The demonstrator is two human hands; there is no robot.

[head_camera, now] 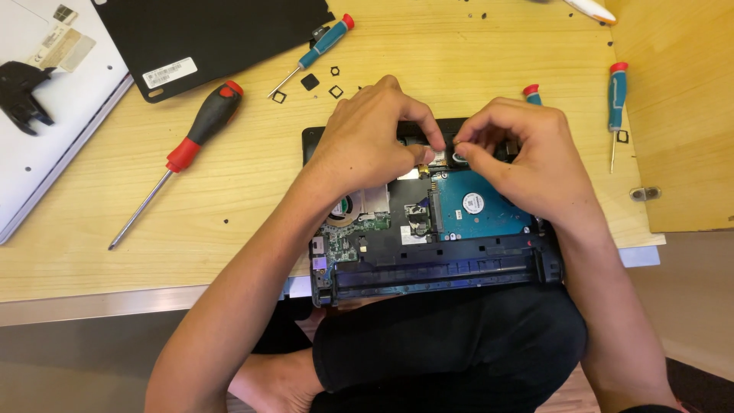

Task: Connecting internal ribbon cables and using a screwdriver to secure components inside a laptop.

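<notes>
My left hand [367,141] and right hand [520,157] pinch something tiny I can't make out, hiding the opened laptop's [436,229] far edge on the wooden counter [229,191].

Worktop [229,191]: pale wood, visible grain, smooth satin finish.
Opened laptop [436,264], at 6 o'clock: matt black plastic shell; green circuit board [348,233] exposed.
Hard drive [478,206]: blue-tinted board face, white paper disc label, dull sheen.
Large screwdriver [180,157], at 9 o'clock: glossy red and matt black handle, bright metal shaft.
Small screwdriver [313,53], at 11 o'clock: teal plastic handle, red cap, metal shaft.
Black cover panel [206,38], at 11 o'clock: matt plastic, white paper sticker.
White panel [53,115], at 10 o'clock: smooth, faintly glossy.
</notes>
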